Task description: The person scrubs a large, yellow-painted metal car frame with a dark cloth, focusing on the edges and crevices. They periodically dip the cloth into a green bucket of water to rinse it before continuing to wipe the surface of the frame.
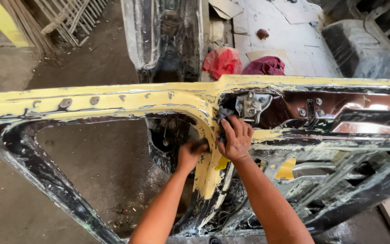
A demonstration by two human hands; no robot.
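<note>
**Filler on the door pillar partly rubbed down**

A car door (pixel 113 101) coated in yellow filler is being worked on at its curved pillar (pixel 206 149). The left hand (pixel 189 153) is closed on a small dark block, seemingly a sanding block (pixel 199 145), pressed to the pillar's inner edge. Just right of it, the right hand (pixel 235 138) lies flat on the pillar, its fingers bunching a dark cloth (pixel 224 115). Judged from the surface, the work is midway: filler is laid along the top rail and pillar, yet it is patchy and ragged below the hands, with black metal showing through. Just beyond the right hand a bare latch bracket (pixel 253 105) is exposed. Farther off, red rags (pixel 223 61) lie on a white sheet (pixel 290 40).
</note>
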